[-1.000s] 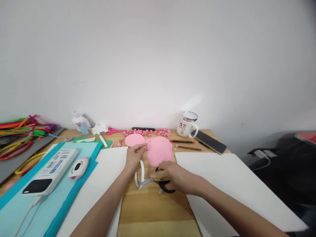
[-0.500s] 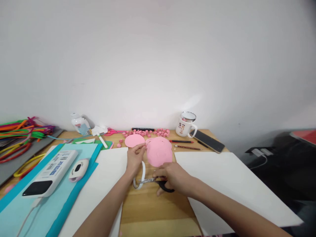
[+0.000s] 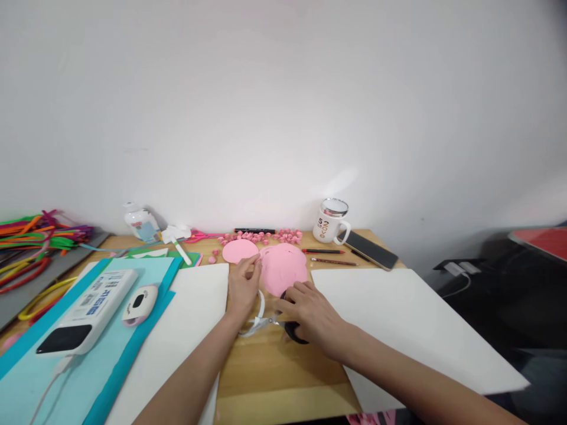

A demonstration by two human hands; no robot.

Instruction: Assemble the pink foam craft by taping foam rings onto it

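My right hand (image 3: pixel 308 311) is closed round black-handled scissors (image 3: pixel 283 326) low over the wooden table (image 3: pixel 274 378). Their blades are parted on a curling white paper strip (image 3: pixel 259 313). My left hand (image 3: pixel 243 283) pinches the upper end of that strip, fingers pressed together, right beside a pink paper disc (image 3: pixel 283 270). A smaller pink disc (image 3: pixel 240 250) lies just behind my left hand.
White sheets lie left (image 3: pixel 186 336) and right (image 3: pixel 407 330) of my hands. Blue paper (image 3: pixel 101 348) carries a white power bank (image 3: pixel 86 310) and a small punch (image 3: pixel 138 302). At the back: pipe cleaners (image 3: pixel 31 242), glue bottle (image 3: pixel 137 223), pink beads (image 3: pixel 266 237), pencils (image 3: pixel 328 255), mug (image 3: pixel 330 221), phone (image 3: pixel 371 250).
The scissor blades have opened on the white strip, which now hangs flatter and lower. Both hands stay in nearly the same place; the view has shifted slightly.
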